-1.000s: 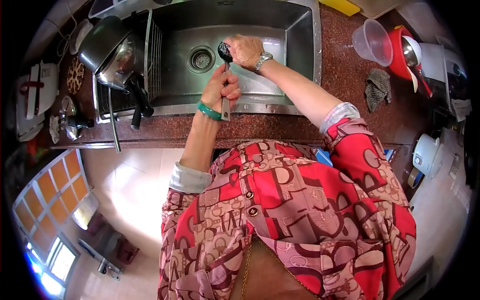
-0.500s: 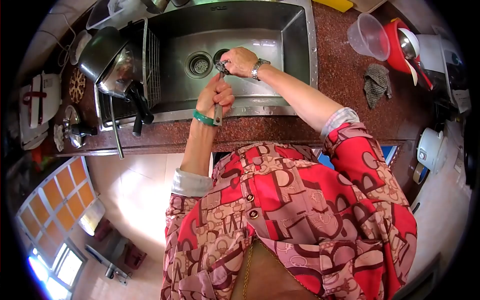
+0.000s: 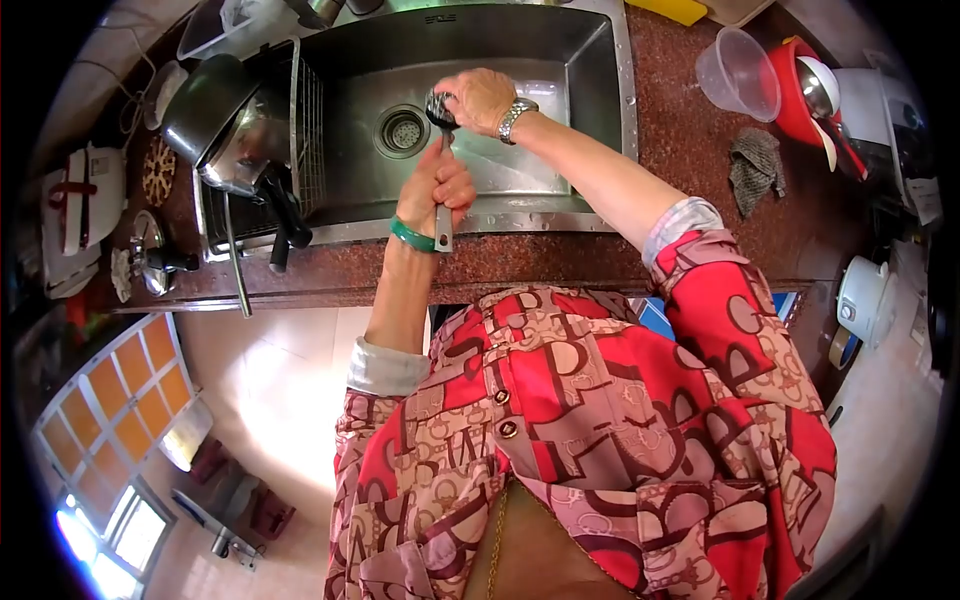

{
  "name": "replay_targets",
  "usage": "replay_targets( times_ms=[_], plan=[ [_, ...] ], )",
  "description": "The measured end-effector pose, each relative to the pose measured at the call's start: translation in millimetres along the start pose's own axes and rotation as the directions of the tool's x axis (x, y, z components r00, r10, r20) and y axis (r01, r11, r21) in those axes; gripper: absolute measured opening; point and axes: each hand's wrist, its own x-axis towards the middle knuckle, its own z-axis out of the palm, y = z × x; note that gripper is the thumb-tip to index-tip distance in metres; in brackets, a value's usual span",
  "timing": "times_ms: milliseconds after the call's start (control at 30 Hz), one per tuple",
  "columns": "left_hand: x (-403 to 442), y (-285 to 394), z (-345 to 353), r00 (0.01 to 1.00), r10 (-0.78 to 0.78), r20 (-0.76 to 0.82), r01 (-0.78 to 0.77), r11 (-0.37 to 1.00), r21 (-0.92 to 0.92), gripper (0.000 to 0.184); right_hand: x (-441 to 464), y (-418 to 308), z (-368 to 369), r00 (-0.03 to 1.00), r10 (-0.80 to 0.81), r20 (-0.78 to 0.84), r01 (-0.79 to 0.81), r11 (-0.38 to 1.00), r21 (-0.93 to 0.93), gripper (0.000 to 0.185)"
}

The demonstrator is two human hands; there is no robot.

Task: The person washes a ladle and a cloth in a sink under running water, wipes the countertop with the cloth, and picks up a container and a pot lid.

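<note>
Holding a long-handled spoon over the sink, with the left hand closed around the steel handle and the dark bowl pointing towards the far edge. Curling the right hand against that bowl from the right, with bent fingers touching its rim; impossible to tell whether also gripping a scrubber there. Wearing a green bangle on the left wrist (bright against the steel) and a metal watch on the right. Keeping the spoon's bowl just right of the drain, with the handle's holed end reaching over the near edge of the sink. Showing, along the sink's left edge, a wire rack bearing a dark pot tilted beside shiny cookware with black handles. Leaving in view on the counter, past the sink's right edge, a crumpled grey cloth, with a clear plastic tub farther back and, just beside it, a red basin with utensils in it. Also displaying, towards the counter's left end, a patterned brown trivet and, nearer the front edge, a shiny lid with a black knob.
</note>
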Motion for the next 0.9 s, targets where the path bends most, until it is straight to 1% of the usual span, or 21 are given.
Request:
replay_targets(
  times_ms=[33, 67, 100, 133, 200, 233, 267, 300, 333, 367, 400, 433, 467, 500, 533, 567, 600, 667, 733, 800, 900],
  plan=[
    [0.4, 1.0, 2.4, 0.997, 0.002, 0.080, 0.003, 0.998, -0.065, 0.006, 2.2, 1.0, -0.1, 1.000, 0.009, -0.014, -0.010, 0.998, -0.068, 0.019],
    [0.8, 2.0, 0.7, 0.997, 0.005, 0.082, 0.000, 0.998, -0.065, 0.006, 3.6, 1.6, -0.3, 0.999, 0.017, -0.029, -0.021, 0.990, -0.136, 0.020],
    [2.2, 4.3, -3.3, 0.998, 0.007, 0.057, -0.001, 0.995, -0.098, 0.007, -0.8, -1.2, -1.7, 0.998, 0.017, 0.064, -0.011, 0.994, -0.105, 0.023],
    [4.1, 7.0, -7.8, 0.999, 0.008, 0.033, -0.004, 0.992, -0.130, 0.007, 0.9, 5.2, 3.3, 0.991, -0.052, 0.125, 0.056, 0.998, -0.027, 0.024],
    [1.8, 10.3, -13.7, 0.999, 0.039, 0.014, -0.038, 0.996, -0.085, 0.007, -7.3, 11.8, -4.4, 0.948, -0.144, 0.284, 0.066, 0.961, 0.268, 0.024],
    [-0.9, 12.4, -10.9, 0.989, 0.140, -0.041, -0.137, 0.989, 0.059, 0.004, -14.2, 9.1, -7.4, 0.946, -0.145, 0.288, 0.065, 0.960, 0.271, 0.024],
    [-0.9, 15.6, -8.9, 0.966, 0.249, -0.075, -0.230, 0.951, 0.205, 0.002, -19.8, 6.4, -11.9, 0.985, -0.049, 0.166, -0.012, 0.937, 0.348, 0.025],
    [2.8, 25.2, -25.7, 0.973, 0.228, -0.033, -0.202, 0.910, 0.362, 0.009, -23.0, 2.4, -19.2, 0.997, 0.056, 0.052, -0.073, 0.900, 0.430, 0.026],
    [7.9, 22.1, -34.9, 0.971, 0.236, -0.032, -0.209, 0.909, 0.361, 0.009, -22.9, -4.6, -36.0, 0.986, 0.146, 0.076, -0.164, 0.831, 0.532, 0.030],
    [13.7, 16.6, -44.2, 0.854, 0.520, -0.026, -0.252, 0.457, 0.853, 0.012, -18.5, -8.3, -42.9, 0.991, 0.133, -0.027, -0.101, 0.851, 0.516, 0.030],
    [16.2, 11.6, -47.7, 0.697, 0.699, 0.160, -0.056, -0.170, 0.984, 0.016, -15.9, -10.2, -48.6, 0.984, 0.123, -0.130, -0.043, 0.868, 0.494, 0.031],
    [0.9, 9.8, -28.7, 0.694, 0.650, 0.309, -0.007, -0.424, 0.906, 0.019, -12.7, -15.2, -54.1, 0.984, 0.076, -0.161, 0.004, 0.896, 0.444, 0.031],
    [-5.0, 7.5, -22.1, 0.695, 0.647, 0.313, -0.010, -0.427, 0.904, 0.019, -8.5, -14.8, -49.9, 0.983, 0.078, -0.166, 0.003, 0.897, 0.443, 0.031],
    [-8.7, 5.5, -17.5, 0.721, 0.615, 0.320, 0.087, -0.538, 0.838, 0.019, -3.2, -12.8, -42.1, 0.963, -0.057, -0.263, 0.096, 0.986, 0.138, 0.032],
    [-12.1, 4.2, -12.9, 0.747, 0.584, 0.318, 0.179, -0.638, 0.749, 0.019, -0.4, -13.7, -35.7, 0.927, -0.213, -0.310, 0.161, 0.970, -0.185, 0.033],
    [-16.2, 4.6, -6.6, 0.766, 0.562, 0.312, 0.199, -0.668, 0.717, 0.017, 0.1, -14.5, -29.2, 0.960, -0.137, -0.245, 0.093, 0.979, -0.184, 0.034],
    [-19.7, 4.2, -8.7, 0.766, 0.562, 0.313, 0.198, -0.670, 0.716, 0.017, 1.7, -10.1, -27.5, 0.959, -0.137, -0.247, 0.093, 0.979, -0.183, 0.034],
    [-25.1, 5.3, -14.0, 0.663, 0.619, 0.421, 0.139, -0.654, 0.744, 0.014, 15.4, 4.5, -28.4, 0.984, 0.114, -0.139, -0.116, 0.993, -0.013, 0.033],
    [-29.2, 8.7, -5.7, 0.706, 0.604, 0.370, 0.186, -0.662, 0.726, 0.014, 13.9, 5.3, -30.8, 0.982, 0.121, -0.145, -0.128, 0.991, -0.044, 0.032],
    [-27.7, 10.2, -1.6, 0.731, 0.602, 0.321, 0.231, -0.662, 0.713, 0.014, 5.6, -3.6, -32.8, 0.969, 0.199, -0.149, -0.160, 0.958, 0.240, 0.030],
    [-24.8, 4.1, 1.9, 0.747, 0.544, 0.384, 0.211, -0.740, 0.638, 0.015, -5.3, -27.6, -17.5, 0.966, -0.095, -0.239, 0.090, 0.995, -0.031, 0.029]
  ],
)
